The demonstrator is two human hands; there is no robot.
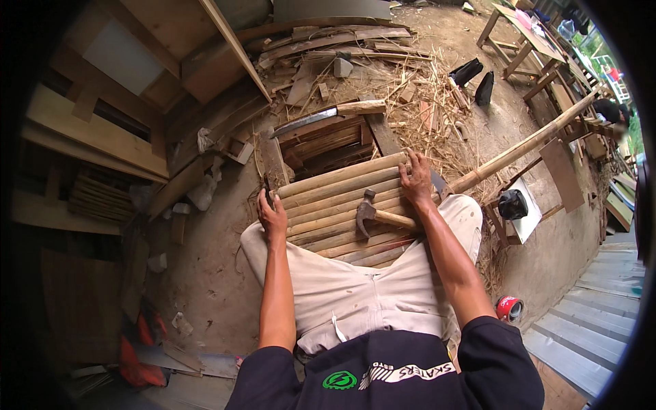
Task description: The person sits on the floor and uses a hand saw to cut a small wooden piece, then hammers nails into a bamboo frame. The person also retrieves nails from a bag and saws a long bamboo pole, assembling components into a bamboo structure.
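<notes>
A row of bamboo poles [342, 193] lies side by side across a wooden frame [273, 159], over my lap. My right hand [417, 180] is closed over the right end of the farthest pole. At the row's left end my left hand [272, 217] is curled, with a narrow dark piece [266, 183] at its fingertips; its kind is unclear. A claw hammer [367, 212] rests on the poles, its wooden handle toward my right forearm. Beyond the row, a curved blade with a wooden handle [359, 107] lies across the frame's far side.
Wood strips [328, 41] and straw-like shavings [417, 102] cover the ground ahead. A long bamboo pole [526, 145] slants up to the right. Near it stand a low stool with a black bag [512, 204] and a red can [509, 309]. Wooden furniture [89, 130] stands at left.
</notes>
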